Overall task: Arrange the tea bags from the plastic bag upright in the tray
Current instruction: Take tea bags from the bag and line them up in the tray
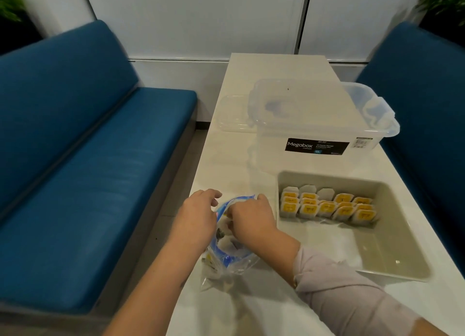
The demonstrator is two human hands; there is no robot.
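A clear plastic bag (227, 262) with a blue zip rim lies on the white table near its left edge, with tea bags inside. My left hand (197, 215) holds the bag's rim on the left side. My right hand (251, 218) reaches into the bag's mouth with curled fingers; what they hold is hidden. To the right stands a grey tray (392, 255). Several yellow-labelled tea bags (327, 206) stand upright in rows along its far end.
A clear lidded storage box (324, 119) labelled Megabox stands behind the tray. Another clear lid (232, 114) lies to its left. Blue benches (83, 159) flank the table on both sides. The near half of the tray is bare.
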